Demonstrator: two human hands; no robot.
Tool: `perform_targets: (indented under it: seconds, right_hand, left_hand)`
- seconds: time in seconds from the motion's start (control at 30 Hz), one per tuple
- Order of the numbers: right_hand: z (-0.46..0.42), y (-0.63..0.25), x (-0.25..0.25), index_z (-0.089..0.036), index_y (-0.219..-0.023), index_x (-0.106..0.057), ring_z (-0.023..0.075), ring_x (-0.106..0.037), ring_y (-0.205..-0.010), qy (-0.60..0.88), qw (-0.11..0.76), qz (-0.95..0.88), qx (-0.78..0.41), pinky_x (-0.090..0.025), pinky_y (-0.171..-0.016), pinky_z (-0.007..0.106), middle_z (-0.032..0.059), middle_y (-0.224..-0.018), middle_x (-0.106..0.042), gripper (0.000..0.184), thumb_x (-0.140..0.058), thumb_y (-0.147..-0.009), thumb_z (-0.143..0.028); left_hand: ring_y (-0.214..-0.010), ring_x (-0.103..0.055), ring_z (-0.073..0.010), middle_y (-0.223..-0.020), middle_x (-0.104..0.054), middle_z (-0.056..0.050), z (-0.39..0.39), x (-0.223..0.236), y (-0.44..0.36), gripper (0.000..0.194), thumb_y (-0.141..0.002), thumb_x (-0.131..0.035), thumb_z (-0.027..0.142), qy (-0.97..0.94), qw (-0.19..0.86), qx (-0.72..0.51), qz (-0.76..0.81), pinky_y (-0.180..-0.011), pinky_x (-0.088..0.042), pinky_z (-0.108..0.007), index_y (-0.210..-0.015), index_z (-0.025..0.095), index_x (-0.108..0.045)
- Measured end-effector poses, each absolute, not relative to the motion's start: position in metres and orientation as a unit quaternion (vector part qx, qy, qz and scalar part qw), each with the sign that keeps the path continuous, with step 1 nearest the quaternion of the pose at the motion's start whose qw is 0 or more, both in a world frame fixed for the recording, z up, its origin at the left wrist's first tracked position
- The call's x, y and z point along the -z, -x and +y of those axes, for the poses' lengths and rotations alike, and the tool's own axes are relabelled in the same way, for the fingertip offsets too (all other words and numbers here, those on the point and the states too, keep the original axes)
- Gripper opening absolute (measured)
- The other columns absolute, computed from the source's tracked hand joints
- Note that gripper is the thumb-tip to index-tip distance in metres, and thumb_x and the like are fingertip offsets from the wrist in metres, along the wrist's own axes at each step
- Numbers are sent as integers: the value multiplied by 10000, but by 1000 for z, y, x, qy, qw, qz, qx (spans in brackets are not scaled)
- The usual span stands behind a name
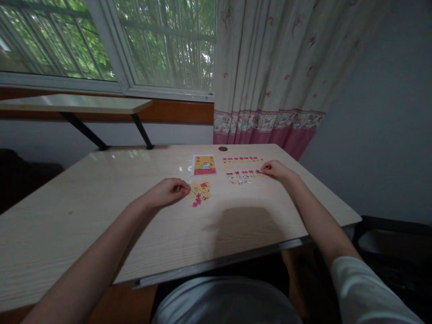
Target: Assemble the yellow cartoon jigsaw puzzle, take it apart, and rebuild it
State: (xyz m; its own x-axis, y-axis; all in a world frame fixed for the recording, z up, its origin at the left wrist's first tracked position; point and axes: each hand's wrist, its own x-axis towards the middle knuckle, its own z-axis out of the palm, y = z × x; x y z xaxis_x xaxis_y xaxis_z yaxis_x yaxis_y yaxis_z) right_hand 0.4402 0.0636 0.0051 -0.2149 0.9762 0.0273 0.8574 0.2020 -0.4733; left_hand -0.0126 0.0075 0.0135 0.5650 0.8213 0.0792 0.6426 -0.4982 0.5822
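Observation:
Small jigsaw puzzle pieces lie on the table in a loose yellow and red pile point(201, 191) and in rows to its right. My left hand point(168, 191) is at the pile's left edge, fingers curled and pressed together; whether a piece is between the fingertips cannot be made out. My right hand point(276, 169) pinches at the right end of a row of red pieces point(245, 173), with a red puzzle piece at its fingertips. Under that row lie white pieces point(240, 180). Farther back runs another red row point(239, 158), with small yellow pieces below it.
A picture card point(204, 165) with a white animal on yellow and red lies behind the pile. The pale wooden table point(162, 243) has a round cable hole point(223, 149) near its back edge. A raised shelf point(101, 104) stands at back left, and a curtain point(266, 90) hangs behind.

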Motion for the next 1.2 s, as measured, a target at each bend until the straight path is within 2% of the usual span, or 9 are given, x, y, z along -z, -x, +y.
perform_targets:
  seconds: [0.3, 0.53, 0.67, 0.87, 1.03, 1.2]
  right_hand:
    - [65, -439, -4, -123, -769, -695, 113, -504, -572, 583, 158, -780, -160, -371, -555, 224, 36, -648, -629, 248, -573, -715, -331]
    - [57, -432, -12, -105, -791, -688, 116, -494, -554, 595, 155, -778, -130, -349, -541, 229, 40, -628, -622, 257, -537, -744, -308]
    - [50, -412, -17, -120, -793, -682, 111, -502, -551, 581, 194, -782, -118, -340, -536, 220, 34, -627, -629, 245, -510, -774, -293]
    - [30, -356, -17, -138, -804, -684, 100, -521, -603, 475, 247, -835, -127, -353, -569, 204, 29, -690, -649, 207, -525, -795, -270]
    - [6, -313, -12, -153, -847, -682, 103, -558, -647, 365, 221, -892, -147, -386, -615, 208, 33, -739, -661, 183, -522, -821, -239]
    - [-6, -293, -10, -156, -840, -684, 115, -583, -684, 296, 209, -923, -133, -419, -681, 226, 41, -764, -673, 162, -533, -823, -215]
  left_hand:
    - [-583, -495, -123, -677, -608, -24, 9, -11, 14, 292, -748, -528, 394, -856, 244, -158, 428, -553, -375, -223, -845, 157, -667]
    - [-632, -524, -152, -731, -609, -46, 2, -18, 5, 386, -736, -543, 493, -874, 133, -103, 457, -579, -368, -240, -899, 161, -652]
    - [-694, -538, -174, -777, -603, -58, -2, -18, -1, 328, -768, -505, 476, -888, 82, -80, 445, -618, -376, -253, -828, 175, -622]
    - [-707, -538, -182, -791, -600, -62, -5, -18, -3, 260, -786, -481, 419, -891, 68, -66, 444, -609, -362, -258, -769, 183, -587]
    - [-692, -539, -186, -789, -610, -61, 0, -15, 1, 295, -747, -526, 472, -877, 76, -71, 468, -582, -344, -256, -770, 186, -595]
    - [-673, -538, -178, -757, -609, -51, 5, -13, 4, 239, -737, -545, 414, -880, 121, -67, 455, -593, -353, -252, -747, 181, -597]
